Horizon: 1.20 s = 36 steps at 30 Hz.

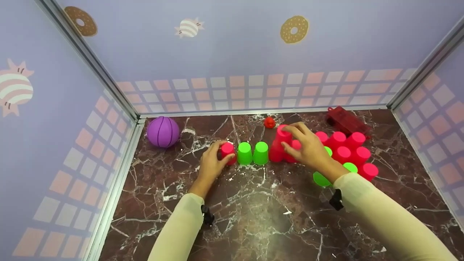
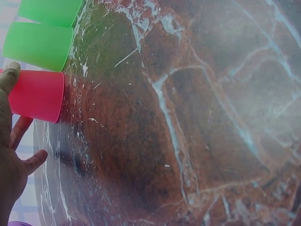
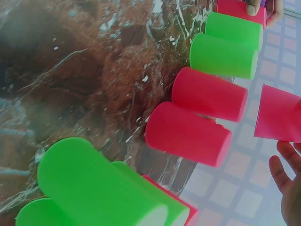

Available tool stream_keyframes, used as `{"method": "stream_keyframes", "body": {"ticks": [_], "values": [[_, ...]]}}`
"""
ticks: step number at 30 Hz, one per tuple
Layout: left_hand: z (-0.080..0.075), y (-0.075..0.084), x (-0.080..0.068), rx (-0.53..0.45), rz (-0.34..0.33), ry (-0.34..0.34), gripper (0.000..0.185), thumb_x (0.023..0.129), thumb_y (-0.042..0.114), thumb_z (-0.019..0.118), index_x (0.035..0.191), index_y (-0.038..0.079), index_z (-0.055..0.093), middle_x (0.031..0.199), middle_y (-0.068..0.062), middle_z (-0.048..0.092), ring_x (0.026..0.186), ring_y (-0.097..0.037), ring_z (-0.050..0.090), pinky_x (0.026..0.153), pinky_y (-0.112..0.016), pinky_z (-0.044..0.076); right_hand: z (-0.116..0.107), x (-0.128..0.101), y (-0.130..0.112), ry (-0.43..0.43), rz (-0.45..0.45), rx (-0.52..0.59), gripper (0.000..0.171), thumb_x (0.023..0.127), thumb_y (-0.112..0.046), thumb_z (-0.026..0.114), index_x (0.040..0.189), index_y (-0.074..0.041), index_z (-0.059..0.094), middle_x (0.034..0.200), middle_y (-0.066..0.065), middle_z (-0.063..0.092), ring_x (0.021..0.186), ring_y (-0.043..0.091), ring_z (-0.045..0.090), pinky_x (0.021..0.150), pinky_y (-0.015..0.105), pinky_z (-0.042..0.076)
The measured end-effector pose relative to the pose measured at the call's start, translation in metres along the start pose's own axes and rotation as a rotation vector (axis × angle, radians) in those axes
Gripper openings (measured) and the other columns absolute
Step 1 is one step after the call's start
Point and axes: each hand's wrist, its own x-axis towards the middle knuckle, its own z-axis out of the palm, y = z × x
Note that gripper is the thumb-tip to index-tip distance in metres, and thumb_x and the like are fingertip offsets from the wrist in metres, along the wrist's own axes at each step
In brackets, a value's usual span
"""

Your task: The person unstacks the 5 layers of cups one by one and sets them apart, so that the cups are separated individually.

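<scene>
My left hand pinches an upside-down pink cup at the left end of a row; the cup stands on the tabletop. To its right stand two green cups, also upside down, followed by two pink cups. My right hand holds another pink cup by its side, raised above the tabletop; this held cup shows apart from the standing ones in the right wrist view. Some of the right fingers are cut off at that view's edge.
A group of pink cups and green cups stands right of the row, partly behind my right forearm. A purple ball lies back left. A small red toy and a dark red object sit near the back wall.
</scene>
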Motion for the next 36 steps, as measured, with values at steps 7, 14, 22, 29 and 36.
{"method": "stream_keyframes", "body": {"ticks": [7,14,22,29,36], "values": [[-0.001,0.000,-0.001,-0.004,0.006,-0.009,0.058,0.088,0.035,0.094,0.136,0.012,0.071,0.137,-0.016,0.077,0.126,-0.039,0.076,0.109,-0.057,0.060,-0.013,-0.016,0.009,0.017,-0.004,-0.029,0.044,0.096,-0.015,0.086,0.137,-0.011,0.070,0.127,0.015,0.067,0.076,0.023,0.063,0.062,0.033,0.053],[-0.001,-0.001,-0.002,-0.001,0.011,-0.004,0.058,0.087,0.035,0.094,0.136,0.013,0.071,0.137,-0.017,0.077,0.125,-0.040,0.076,0.108,-0.057,0.061,-0.025,-0.030,0.015,0.052,-0.019,-0.049,0.046,0.094,-0.014,0.089,0.136,-0.010,0.071,0.126,0.017,0.068,0.088,0.027,0.069,0.069,0.041,0.061],[0.000,0.000,0.000,0.015,0.023,0.007,0.058,0.087,0.034,0.094,0.135,0.012,0.071,0.134,-0.017,0.078,0.122,-0.040,0.077,0.104,-0.058,0.062,-0.036,-0.049,0.021,0.076,-0.059,-0.084,0.049,0.090,-0.013,0.092,0.135,-0.010,0.072,0.124,0.016,0.068,0.088,0.025,0.071,0.066,0.027,0.054],[0.000,0.001,0.000,0.009,0.018,0.002,0.059,0.087,0.034,0.094,0.136,0.011,0.071,0.134,-0.017,0.078,0.123,-0.040,0.077,0.106,-0.057,0.061,-0.047,-0.062,0.023,0.075,-0.053,-0.106,0.050,0.089,-0.013,0.092,0.136,-0.013,0.073,0.119,0.013,0.067,0.075,0.012,0.055,0.055,0.026,0.044],[0.000,0.001,-0.001,0.012,0.008,-0.004,0.060,0.087,0.036,0.094,0.136,0.013,0.071,0.134,-0.017,0.078,0.122,-0.040,0.077,0.105,-0.057,0.062,-0.053,-0.074,0.024,0.084,-0.055,-0.088,0.051,0.087,-0.010,0.092,0.135,-0.013,0.074,0.122,0.012,0.069,0.064,0.000,0.040,0.055,0.018,0.040]]}}
